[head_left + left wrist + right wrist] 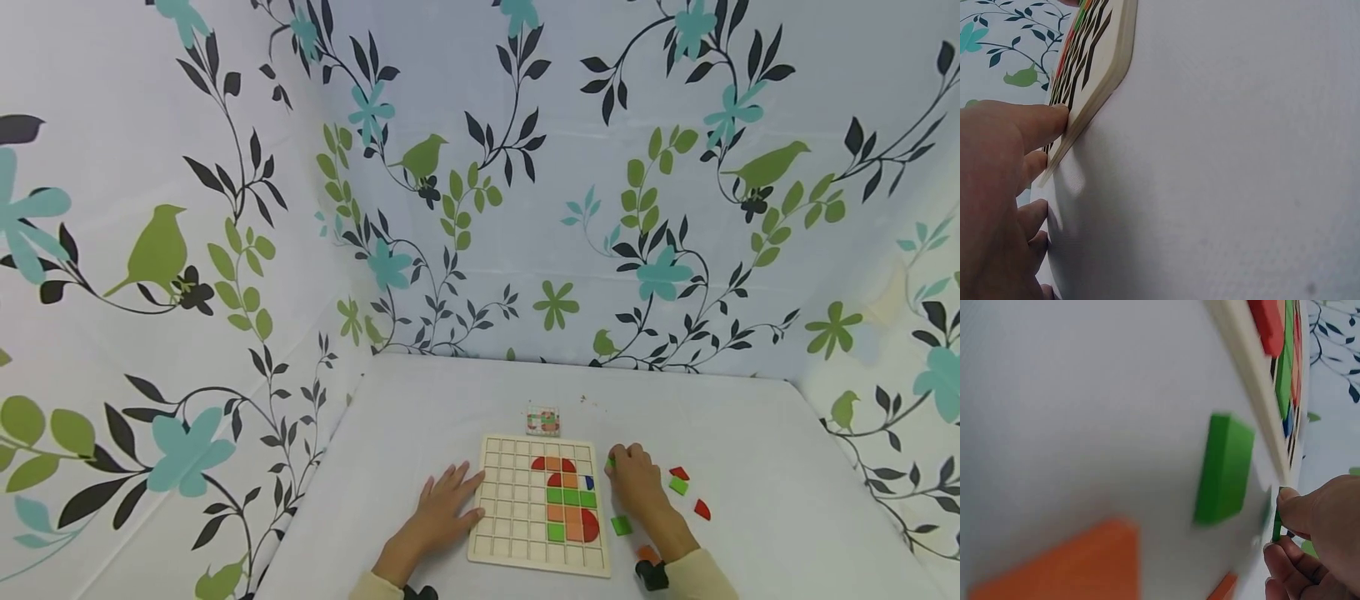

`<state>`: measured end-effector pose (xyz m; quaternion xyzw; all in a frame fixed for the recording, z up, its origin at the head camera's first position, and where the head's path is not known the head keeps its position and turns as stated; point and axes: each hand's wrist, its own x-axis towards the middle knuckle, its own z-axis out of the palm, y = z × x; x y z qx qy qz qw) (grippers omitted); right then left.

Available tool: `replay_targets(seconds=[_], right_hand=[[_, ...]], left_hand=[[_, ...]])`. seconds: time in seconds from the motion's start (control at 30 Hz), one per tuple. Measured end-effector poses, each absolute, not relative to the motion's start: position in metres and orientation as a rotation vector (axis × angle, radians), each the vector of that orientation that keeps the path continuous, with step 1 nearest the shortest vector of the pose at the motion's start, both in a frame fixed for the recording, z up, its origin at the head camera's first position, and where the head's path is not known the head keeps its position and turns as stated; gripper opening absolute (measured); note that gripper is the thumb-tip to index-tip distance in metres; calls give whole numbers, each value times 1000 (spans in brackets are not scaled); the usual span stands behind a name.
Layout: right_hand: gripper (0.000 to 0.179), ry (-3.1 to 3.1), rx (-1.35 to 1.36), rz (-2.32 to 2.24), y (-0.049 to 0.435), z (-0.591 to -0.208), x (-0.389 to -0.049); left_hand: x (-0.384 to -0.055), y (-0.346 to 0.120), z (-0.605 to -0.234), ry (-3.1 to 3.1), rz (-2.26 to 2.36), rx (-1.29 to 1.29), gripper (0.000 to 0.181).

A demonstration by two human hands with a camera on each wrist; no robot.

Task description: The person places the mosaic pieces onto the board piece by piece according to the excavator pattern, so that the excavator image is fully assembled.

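Note:
A square wooden grid board (510, 500) lies on the table, with red, orange, green and blue pieces set in its right-hand cells. My left hand (442, 510) rests at the board's left edge with fingers spread. In the left wrist view, the thumb (1047, 122) touches the board's rim. My right hand (639, 483) is just off the board's right edge. Between thumb and fingers it pinches a green block (1277, 525), seen edge-on in the right wrist view. Close below that hand a green square block (622, 525) lies on the table.
A small pattern card (543, 421) lies behind the board. Right of my right hand are a red piece (678, 472), another green block (678, 485) and a red quarter-round piece (702, 509). An orange block (648, 554) lies near the right wrist. Patterned cloth (555, 208) hangs behind the table.

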<state>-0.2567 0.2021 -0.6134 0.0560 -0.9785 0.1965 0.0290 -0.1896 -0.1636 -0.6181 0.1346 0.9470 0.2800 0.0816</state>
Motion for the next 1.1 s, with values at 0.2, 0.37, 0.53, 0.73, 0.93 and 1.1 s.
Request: replay_targets(seconds=[0.2,0.37,0.53,0.73,0.93,1.1], right_hand=[[24,-2926,352,585,170,-600,-247],[25,-2808,582,573,141,-602,-239],[29,-2777,720,629,120,-604,-232],[20,-2753,861,615,109,-604,-229],[18,-2787,834,568,108,-607,-229],[17,-2767,804,532,107,-607,-229]], left_hand=[[-189,-165,-621,2835,828,409,63],[-191,-166,-621,2841,840,416,63],[-193,-167,-622,2843,806,423,64],[-193,-166,-622,2832,817,420,64],[-191,-166,-625,2837,849,421,63],[-189,-166,-625,2850,898,449,64]])
